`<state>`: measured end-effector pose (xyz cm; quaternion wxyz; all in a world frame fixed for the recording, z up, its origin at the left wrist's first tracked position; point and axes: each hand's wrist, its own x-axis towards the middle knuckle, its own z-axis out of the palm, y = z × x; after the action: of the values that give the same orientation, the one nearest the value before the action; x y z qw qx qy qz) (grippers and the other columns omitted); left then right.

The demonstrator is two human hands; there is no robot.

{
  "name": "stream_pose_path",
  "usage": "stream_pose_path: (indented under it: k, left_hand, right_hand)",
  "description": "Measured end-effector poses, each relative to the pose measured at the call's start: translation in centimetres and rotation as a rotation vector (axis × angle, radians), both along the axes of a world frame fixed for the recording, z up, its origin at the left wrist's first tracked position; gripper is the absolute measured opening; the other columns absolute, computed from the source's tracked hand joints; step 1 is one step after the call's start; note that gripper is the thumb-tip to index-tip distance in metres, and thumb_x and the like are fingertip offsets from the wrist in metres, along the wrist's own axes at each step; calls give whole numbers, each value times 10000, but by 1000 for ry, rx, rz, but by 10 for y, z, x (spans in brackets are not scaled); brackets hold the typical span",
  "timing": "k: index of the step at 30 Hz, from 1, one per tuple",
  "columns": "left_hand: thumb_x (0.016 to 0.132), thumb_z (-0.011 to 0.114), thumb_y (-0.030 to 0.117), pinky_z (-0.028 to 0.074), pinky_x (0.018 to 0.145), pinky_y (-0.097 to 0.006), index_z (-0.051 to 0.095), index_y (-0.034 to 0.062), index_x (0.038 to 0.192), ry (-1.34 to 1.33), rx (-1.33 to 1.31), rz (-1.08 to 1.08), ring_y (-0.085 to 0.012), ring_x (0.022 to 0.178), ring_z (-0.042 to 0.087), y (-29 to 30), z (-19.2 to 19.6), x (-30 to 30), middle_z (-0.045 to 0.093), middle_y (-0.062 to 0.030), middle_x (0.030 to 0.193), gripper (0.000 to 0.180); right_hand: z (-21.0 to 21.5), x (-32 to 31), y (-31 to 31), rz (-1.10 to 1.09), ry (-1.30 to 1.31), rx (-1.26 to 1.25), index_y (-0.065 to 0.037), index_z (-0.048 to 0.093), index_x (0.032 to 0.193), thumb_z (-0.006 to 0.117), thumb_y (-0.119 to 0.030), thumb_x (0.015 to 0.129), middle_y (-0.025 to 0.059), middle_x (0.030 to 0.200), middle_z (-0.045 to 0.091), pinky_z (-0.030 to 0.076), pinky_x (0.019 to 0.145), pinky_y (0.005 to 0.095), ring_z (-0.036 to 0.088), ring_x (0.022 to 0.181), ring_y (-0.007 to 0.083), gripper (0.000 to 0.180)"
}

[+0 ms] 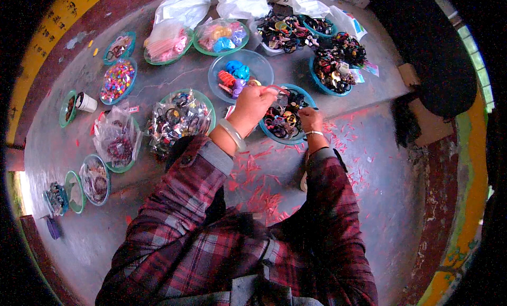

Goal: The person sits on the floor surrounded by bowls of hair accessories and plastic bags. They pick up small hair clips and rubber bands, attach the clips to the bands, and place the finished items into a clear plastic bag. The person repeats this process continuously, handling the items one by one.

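My left hand (254,106), with a pale bangle on its wrist, is closed with fingertips pinched together above the near-left rim of a blue basin (313,101). A thin reddish loop or strip (281,88) shows at those fingertips; its exact kind is not clear. My right hand (311,119), wearing a thin bracelet, is curled closed at the basin's right side. What its fingers hold, if anything, is hidden. Dark hair ties with small coloured ornaments (285,118) fill the basin between my hands.
Beyond my left hand stands a clear basin (216,73) with red, blue and purple bundles. More basins hold colourful beads (118,80), bagged hair ties (179,118) and dark hair accessories (334,73). Red scraps (261,198) litter the grey floor. A dark bag-like shape (438,58) stands right.
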<state>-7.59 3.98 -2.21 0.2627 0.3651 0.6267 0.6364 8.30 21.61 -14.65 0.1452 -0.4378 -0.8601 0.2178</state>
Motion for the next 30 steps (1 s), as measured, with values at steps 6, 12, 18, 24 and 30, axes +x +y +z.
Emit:
stream_pose_path:
  k: [6, 12, 18, 24, 30]
  left_hand:
    - [828, 512, 134, 423, 624, -200, 612, 8, 924, -49, -121, -93, -61, 692, 524, -4, 2, -5, 589, 9, 781, 188]
    - [820, 527, 147, 424, 625, -218, 621, 10, 909, 56, -163, -115, -68, 695, 530, -8, 18, -2, 603, -1, 770, 188]
    - [765, 549, 209, 421, 538, -313, 622, -4, 784, 37, -14, 25, -180, 573, 576, -1, 1, 4, 594, -127, 619, 226]
    - [758, 556, 201, 433, 558, -313, 623, 1, 812, 77, -59, -19, -198, 603, 591, 5, -2, 4, 608, -136, 657, 218]
    - [765, 554, 199, 435, 561, -306, 626, 2, 805, 70, -46, -12, -188, 605, 591, 7, -15, 1, 613, -126, 655, 214]
  right_hand:
    - [9, -14, -27, -138, -358, -183, -152, 640, 892, 548, -302, 721, 137, 916, 615, 456, 757, 401, 584, 858, 315, 246]
    - [7, -21, -32, 29, -268, 80, -98, 595, 906, 512, -260, 766, 167, 917, 593, 452, 743, 426, 574, 856, 340, 230]
    - [-3, -40, -39, 63, -426, -143, -115, 428, 1125, 433, -260, 826, 184, 937, 595, 461, 736, 439, 577, 879, 339, 332]
    - [-27, -27, -17, 131, -491, -154, -119, 505, 1055, 457, -231, 795, 178, 988, 584, 456, 764, 423, 569, 900, 335, 286]
    - [-31, -18, -8, 107, -169, 9, -117, 641, 825, 562, -243, 743, 142, 783, 615, 475, 649, 378, 602, 725, 292, 170]
